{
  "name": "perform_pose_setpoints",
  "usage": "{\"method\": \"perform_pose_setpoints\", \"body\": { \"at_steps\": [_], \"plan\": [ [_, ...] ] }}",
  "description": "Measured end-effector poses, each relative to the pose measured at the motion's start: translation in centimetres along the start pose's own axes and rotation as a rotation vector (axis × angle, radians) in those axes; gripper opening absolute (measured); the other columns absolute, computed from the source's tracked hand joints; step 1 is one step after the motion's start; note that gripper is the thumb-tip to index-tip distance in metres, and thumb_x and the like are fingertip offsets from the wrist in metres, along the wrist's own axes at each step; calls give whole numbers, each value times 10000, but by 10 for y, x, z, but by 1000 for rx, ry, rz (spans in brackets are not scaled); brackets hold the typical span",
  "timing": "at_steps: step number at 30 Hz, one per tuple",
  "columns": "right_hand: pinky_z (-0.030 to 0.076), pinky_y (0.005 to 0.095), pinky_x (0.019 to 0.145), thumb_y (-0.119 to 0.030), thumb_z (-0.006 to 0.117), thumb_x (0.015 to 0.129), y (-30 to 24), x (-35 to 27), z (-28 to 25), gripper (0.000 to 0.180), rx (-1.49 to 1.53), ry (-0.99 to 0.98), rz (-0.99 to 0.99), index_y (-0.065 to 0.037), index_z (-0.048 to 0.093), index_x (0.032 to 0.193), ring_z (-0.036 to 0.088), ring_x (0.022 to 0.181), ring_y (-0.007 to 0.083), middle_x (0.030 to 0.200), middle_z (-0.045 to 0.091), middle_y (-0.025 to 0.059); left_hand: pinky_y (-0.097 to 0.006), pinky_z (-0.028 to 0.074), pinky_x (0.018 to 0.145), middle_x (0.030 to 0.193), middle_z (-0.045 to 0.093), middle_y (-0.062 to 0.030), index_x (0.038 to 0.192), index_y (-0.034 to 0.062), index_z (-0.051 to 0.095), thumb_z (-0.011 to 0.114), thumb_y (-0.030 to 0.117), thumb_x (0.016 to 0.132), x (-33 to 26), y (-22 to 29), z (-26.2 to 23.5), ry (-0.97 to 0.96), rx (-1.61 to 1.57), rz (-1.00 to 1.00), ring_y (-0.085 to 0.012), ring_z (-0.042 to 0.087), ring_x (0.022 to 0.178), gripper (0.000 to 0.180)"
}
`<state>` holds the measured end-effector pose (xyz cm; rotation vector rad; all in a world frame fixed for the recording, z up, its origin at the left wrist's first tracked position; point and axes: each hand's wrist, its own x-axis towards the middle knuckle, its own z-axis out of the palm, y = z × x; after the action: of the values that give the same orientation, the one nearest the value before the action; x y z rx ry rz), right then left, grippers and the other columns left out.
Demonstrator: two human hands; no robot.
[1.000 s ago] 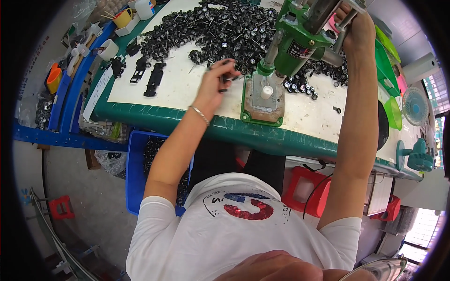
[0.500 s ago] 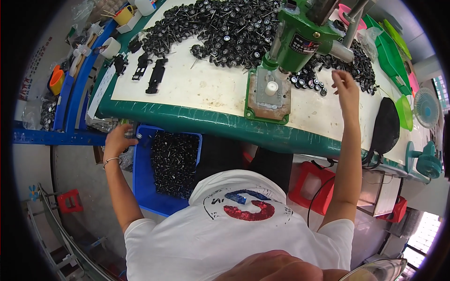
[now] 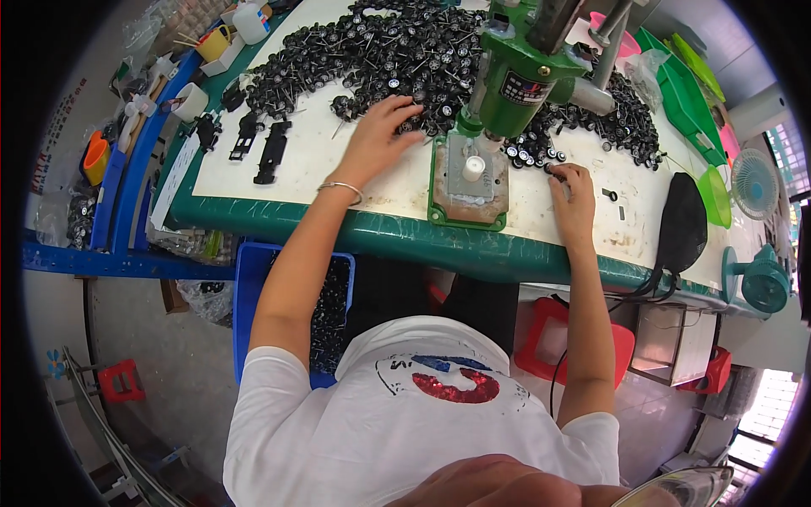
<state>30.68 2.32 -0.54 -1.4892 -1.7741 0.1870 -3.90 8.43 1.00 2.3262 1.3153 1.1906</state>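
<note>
Currently a gathering step appears to be in hand at the green bench press [image 3: 515,80], whose base plate [image 3: 470,182] carries a white post. The left hand [image 3: 378,135] is laid with fingers spread on the edge of the large heap of small black wheels on axles [image 3: 380,51], at about ten o'clock from the base plate; whether a piece is already caught under the fingers cannot be told. The right hand [image 3: 571,190] is rested on the worktop [image 3: 338,169] at about three o'clock from the plate, its fingertips pinched on a small black wheel [image 3: 549,168] at the rim of the smaller scatter there. Next, it is judged, one piece must be singled out of the tangled heap and seated squarely on the post. A blue crate [image 3: 249,279] of dark parts is seen below the worktop edge.
</note>
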Motion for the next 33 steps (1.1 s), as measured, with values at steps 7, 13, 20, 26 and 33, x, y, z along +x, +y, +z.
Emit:
{"method": "perform_pose_setpoints", "body": {
  "at_steps": [7,13,20,26,33],
  "plan": [
    [443,332,856,-62,617,837,-5,-2,-6,137,-12,3,29,-55,652,969,558,974,251,1036,585,85,-383,377,998,1122,618,-46,976,91,635,659,70,766,-33,18,-10,-155,148,-132,-300,455,1222,213],
    [452,336,843,-34,606,841,-12,-1,-7,129,44,-20,-13,-38,645,964,571,961,270,1024,583,102,-437,310,1051,1096,636,-35,958,111,658,636,48,780,-61,28,-10,-34,112,-30,-303,443,1253,189],
    [469,316,802,1,621,822,-23,-1,-1,148,107,-36,-23,-14,639,968,587,909,252,994,577,107,-452,264,1075,979,664,-55,891,130,694,650,68,774,-37,24,10,49,99,-109,-247,541,1141,140],
    [484,287,766,7,636,804,-10,-5,-7,172,185,28,31,-13,643,974,598,851,206,994,576,97,-337,466,837,873,692,-69,970,103,718,727,58,709,-29,28,-12,157,-135,-238,-205,621,878,265],
    [465,296,821,-37,678,785,-5,-11,-5,254,30,-17,2,-26,643,1036,578,911,216,1006,588,95,-251,449,796,1009,658,-52,976,51,710,734,104,772,-38,36,-30,90,-307,-403,-117,581,851,212]
  ]
}}
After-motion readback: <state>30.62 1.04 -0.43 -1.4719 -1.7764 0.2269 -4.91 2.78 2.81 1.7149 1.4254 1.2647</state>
